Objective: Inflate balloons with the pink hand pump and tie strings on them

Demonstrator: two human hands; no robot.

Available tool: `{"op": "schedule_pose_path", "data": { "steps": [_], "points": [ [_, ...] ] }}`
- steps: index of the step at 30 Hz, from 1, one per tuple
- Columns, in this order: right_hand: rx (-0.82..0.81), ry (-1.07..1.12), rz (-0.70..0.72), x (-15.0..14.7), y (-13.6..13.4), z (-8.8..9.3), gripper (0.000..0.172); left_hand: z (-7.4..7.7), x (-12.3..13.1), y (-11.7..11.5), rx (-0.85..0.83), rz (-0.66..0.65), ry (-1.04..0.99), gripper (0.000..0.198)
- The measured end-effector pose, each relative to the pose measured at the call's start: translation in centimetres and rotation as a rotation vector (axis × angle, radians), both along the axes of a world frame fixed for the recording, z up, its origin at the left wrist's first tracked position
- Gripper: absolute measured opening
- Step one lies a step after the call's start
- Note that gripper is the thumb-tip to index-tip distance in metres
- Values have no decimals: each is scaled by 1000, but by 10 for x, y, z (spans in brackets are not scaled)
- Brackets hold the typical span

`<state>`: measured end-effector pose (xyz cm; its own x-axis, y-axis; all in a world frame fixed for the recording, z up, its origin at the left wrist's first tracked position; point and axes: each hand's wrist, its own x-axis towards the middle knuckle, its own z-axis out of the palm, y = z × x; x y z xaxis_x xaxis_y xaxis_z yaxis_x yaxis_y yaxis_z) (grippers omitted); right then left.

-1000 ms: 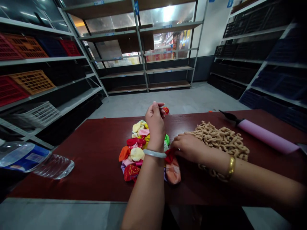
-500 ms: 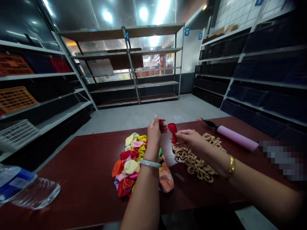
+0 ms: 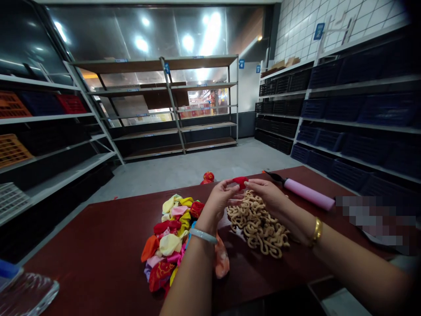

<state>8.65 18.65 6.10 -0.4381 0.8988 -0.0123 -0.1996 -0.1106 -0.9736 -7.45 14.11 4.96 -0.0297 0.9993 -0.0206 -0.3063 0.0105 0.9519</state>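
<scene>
A small red balloon (image 3: 240, 182) is stretched sideways between my two hands above the far part of the dark red table (image 3: 108, 245). My left hand (image 3: 222, 196) pinches its left end, with a pale bangle on the wrist. My right hand (image 3: 265, 189) grips the other end, and a gold bracelet sits on that wrist. Under my left forearm lies a pile of limp, many-coloured balloons (image 3: 169, 243). Tan curly loops (image 3: 263, 228) are heaped below my right hand. Behind them rests a pink hand pump (image 3: 309, 194) with a black nozzle.
A clear plastic bottle (image 3: 28, 292) lies at the lower left. Red patterned round things (image 3: 208, 177) show beyond the table's far edge. Shelves (image 3: 197, 127) stand at the back, with crates (image 3: 348, 140) on racks at the right and left. A blurred patch covers something at the right.
My left hand has closed on the red balloon, which my right hand alone held before. The balloon has turned from upright to sideways. The view has shifted, and red round things now show beyond the table.
</scene>
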Motion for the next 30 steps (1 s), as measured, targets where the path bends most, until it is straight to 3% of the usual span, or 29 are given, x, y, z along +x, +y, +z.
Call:
{"op": "schedule_pose_path", "data": {
  "steps": [7, 13, 18, 23, 30],
  "points": [
    [-3, 16, 55, 1, 5, -8, 42, -2, 6, -2, -15, 3, 64, 45],
    [-19, 57, 88, 4, 7, -10, 37, -10, 4, 1, -72, -128, 92, 45],
    [13, 83, 77, 1, 10, -10, 36, -6, 9, -1, -49, -202, 88, 46],
    [55, 90, 62, -2, 15, -13, 36, -4, 13, -2, -32, -124, 47, 44],
    [43, 97, 47, -1, 23, -12, 39, -8, 22, -2, -126, -189, -35, 34]
  ]
}}
